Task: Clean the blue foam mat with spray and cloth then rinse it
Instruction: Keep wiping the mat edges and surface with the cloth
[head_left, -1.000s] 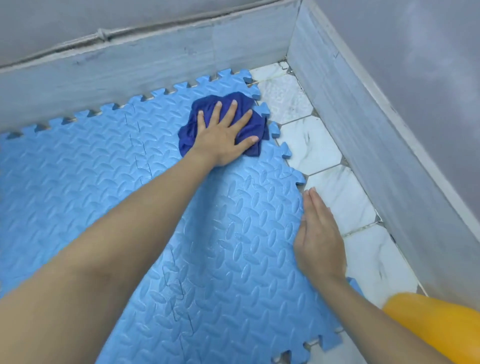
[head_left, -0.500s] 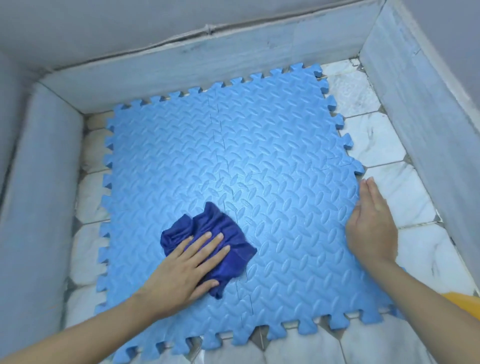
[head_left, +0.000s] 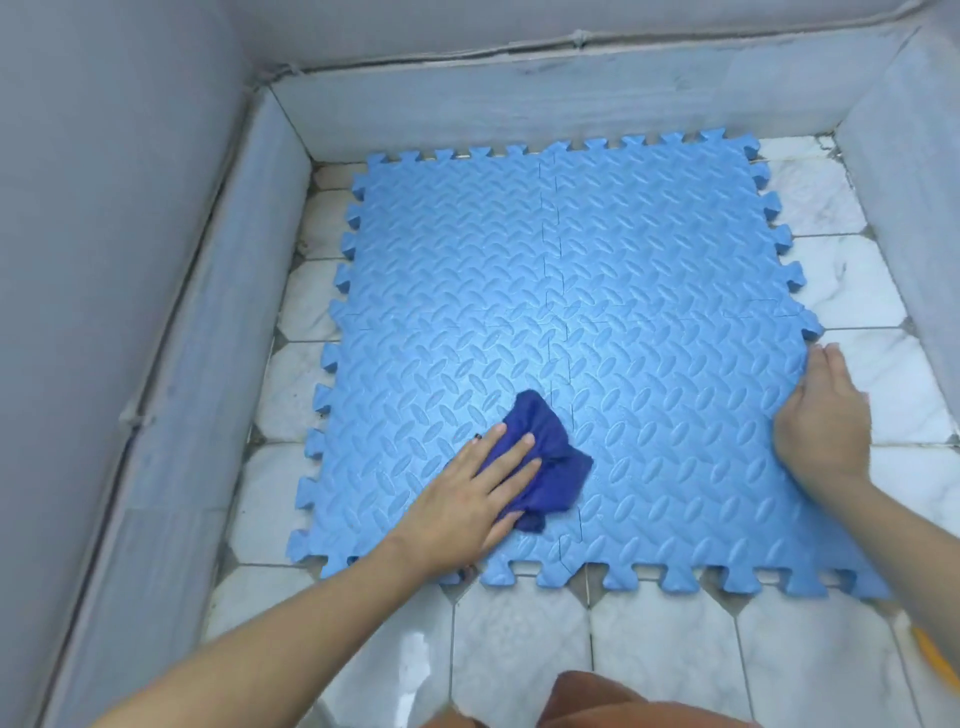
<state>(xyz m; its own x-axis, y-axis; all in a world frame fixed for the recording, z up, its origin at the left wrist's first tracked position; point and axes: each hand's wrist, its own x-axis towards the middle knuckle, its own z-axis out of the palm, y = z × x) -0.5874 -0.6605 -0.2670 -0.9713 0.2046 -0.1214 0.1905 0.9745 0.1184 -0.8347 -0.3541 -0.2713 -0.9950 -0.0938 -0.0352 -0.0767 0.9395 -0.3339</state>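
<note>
The blue foam mat (head_left: 571, 291), made of interlocking textured tiles, lies flat on the white tiled floor. A crumpled dark blue cloth (head_left: 545, 457) rests on the mat's near middle. My left hand (head_left: 467, 499) presses flat on the cloth's left part, fingers spread over it. My right hand (head_left: 821, 421) lies palm down on the mat's right edge, fingers together, holding nothing. No spray bottle is in view.
Grey stone skirting (head_left: 519, 98) and walls enclose the floor at the left, back and right. White marble-like floor tiles (head_left: 665, 654) show around the mat. An orange object (head_left: 935, 670) pokes in at the lower right edge; my knee is at the bottom.
My left hand dragged the cloth from the mat's far right corner back to its near middle. The right hand stayed on the right edge. My view pulled back and shifted left.
</note>
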